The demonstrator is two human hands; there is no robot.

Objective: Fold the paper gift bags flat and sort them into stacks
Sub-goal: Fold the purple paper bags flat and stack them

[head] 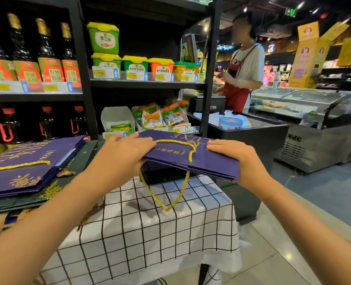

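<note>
**Flattened purple bag held above the bench: risks and blind spots**

A purple gift bag (pixel 193 159), nearly flat, is held in the air over the far part of the checked bench (pixel 150 233). The left hand (pixel 125 153) grips its left end, fingers over the top face; the right hand (pixel 238 159) grasps the right end likewise. One gold cord handle (pixel 164 194) hangs loose beneath, the other lies on top. To the left, a stack of purple bags (pixel 26 167) rests on darker green bags (pixel 16 202).

Likely faults: the hanging cord may be trapped under the bag or snag the stack's cords when set down; the layered near edge looks uneven, so pressing could set a crooked crease.

Hidden: both thumbs and the bag's underside, the dark object below the bag, and the stacks' left extent, which the frame cuts off.
</note>
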